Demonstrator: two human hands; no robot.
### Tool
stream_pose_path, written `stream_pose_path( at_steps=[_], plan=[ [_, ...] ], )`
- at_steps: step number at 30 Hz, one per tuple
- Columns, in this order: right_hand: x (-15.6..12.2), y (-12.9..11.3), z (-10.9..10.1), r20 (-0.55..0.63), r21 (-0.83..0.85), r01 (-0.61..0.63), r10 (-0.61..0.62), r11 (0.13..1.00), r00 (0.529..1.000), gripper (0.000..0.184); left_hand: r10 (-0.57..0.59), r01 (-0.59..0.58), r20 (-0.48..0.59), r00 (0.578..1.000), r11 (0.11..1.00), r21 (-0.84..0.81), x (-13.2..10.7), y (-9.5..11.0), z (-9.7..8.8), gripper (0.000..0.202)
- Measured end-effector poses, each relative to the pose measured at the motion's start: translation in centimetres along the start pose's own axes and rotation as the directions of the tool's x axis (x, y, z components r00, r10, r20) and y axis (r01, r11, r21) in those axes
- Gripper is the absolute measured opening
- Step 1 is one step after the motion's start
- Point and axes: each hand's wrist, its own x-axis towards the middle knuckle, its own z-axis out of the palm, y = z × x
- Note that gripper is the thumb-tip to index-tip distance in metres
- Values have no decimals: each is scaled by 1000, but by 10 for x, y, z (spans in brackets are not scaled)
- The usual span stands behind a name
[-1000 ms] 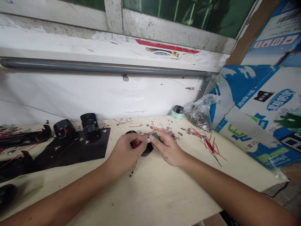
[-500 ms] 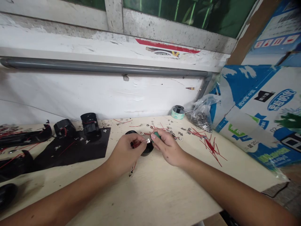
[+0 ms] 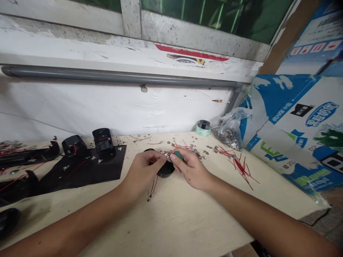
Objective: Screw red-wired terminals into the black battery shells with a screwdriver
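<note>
My left hand (image 3: 147, 167) is closed, with thumb and forefinger pinching a small shiny metal tab (image 3: 166, 155). My right hand (image 3: 191, 169) closes round a small green object (image 3: 178, 155) whose kind I cannot make out. The fingertips of both hands almost meet at the tab, and it is unclear whether the green object touches it. Right beneath them a round black plastic part (image 3: 166, 171) rests on the table, partly covered by my fingers. Thin red and black wires (image 3: 153, 189) trail below my left hand to a small dark end.
Loose red wires (image 3: 241, 167) and metal tabs (image 3: 207, 151) lie beyond my right hand. A bag of metal parts (image 3: 229, 137) and a tape roll (image 3: 203, 127) stand near the wall. Black housings (image 3: 103, 140) and a black mat (image 3: 107, 169) are left; a large carton (image 3: 292, 132) is right.
My fingertips have drawn a little closer together, and the metal tab looks turned. More of the green object shows at my right hand, and more of the red and black wires shows below my left.
</note>
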Motion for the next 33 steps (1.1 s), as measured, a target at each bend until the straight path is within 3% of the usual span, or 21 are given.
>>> stream_pose_path(
  at_steps=[6,13,23,30,33],
  plan=[
    [2,-2,-1,-45,-32,27,-29,999,999,32,137,-130,-4,991,953,275,-7,8,1,22],
    [-1,-3,1,3,-89,23,-23,996,1000,31,86,-110,110,990,964,241,-12,8,7,26],
    [-2,2,0,33,-43,-67,68,997,997,40,165,-191,107,980,932,308,-10,6,4,25],
    [-5,3,4,11,-24,-79,79,997,997,38,70,-99,121,990,964,247,-13,11,5,26],
    [-6,2,5,-11,-34,-76,76,997,997,35,143,-165,104,984,955,247,-13,12,6,24]
  ],
)
